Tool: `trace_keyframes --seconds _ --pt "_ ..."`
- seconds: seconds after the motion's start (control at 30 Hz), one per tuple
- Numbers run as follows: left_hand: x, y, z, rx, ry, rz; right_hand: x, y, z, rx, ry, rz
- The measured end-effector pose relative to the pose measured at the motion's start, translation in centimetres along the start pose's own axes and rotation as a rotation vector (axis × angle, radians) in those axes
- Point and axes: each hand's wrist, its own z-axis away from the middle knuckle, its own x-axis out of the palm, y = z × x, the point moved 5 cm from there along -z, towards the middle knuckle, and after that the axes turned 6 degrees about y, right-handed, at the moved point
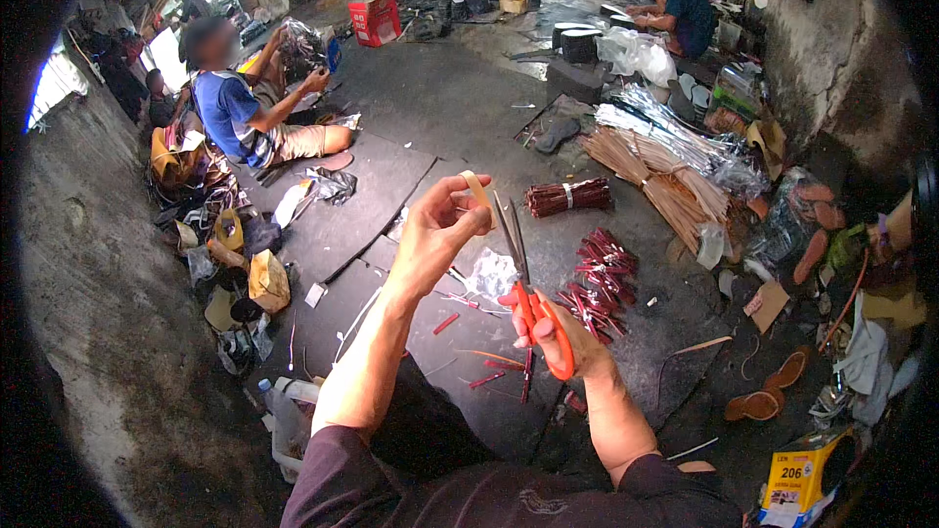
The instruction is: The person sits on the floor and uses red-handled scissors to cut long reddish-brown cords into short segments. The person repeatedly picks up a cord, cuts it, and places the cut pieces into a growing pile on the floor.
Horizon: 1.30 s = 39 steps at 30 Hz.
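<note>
Orange-handled scissors (526, 301) aim toward eleven o'clock, their narrow metal blades slightly parted. A pale strip (476, 188) curves near the tips, at their ten o'clock.

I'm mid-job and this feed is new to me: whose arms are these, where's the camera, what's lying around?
No machine here: these are a person's bare hands, filmed by a fisheye camera on their head, looking down, so straight edges bend. The left hand holds a pale strip; the right hand holds orange-handled scissors, blades close to that strip. On the dark floor lie a tied dark-red bundle, a pile of dark-red pieces and, farther right, brown strips. Other people sit beyond.
</note>
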Motion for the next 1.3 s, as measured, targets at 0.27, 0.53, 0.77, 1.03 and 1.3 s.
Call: trace_keyframes --seconds 0.27,0.53,0.77,1.03,1.3 --pt "0.1 0.2 0.0 -0.043 -0.022 0.015 0.5 -1.4 -0.3 -0.004 0.104 0.215" --pt "0.4 0.5 0.2 -0.024 -0.043 -0.037 0.3 -1.7 -0.1 -0.028 0.165 0.345" --pt "0.4 0.4 0.3 -0.038 -0.039 -0.001 0.1 -1.9 0.0 -0.021 0.173 0.309" --pt "0.5 0.4 0.4 -0.048 -0.045 0.000 -0.2 -1.3 0.2 -0.050 0.172 0.285" --pt "0.3 -0.1 0.2 -0.069 -0.047 0.023 -0.2 -1.4 0.4 -0.078 0.209 0.271"
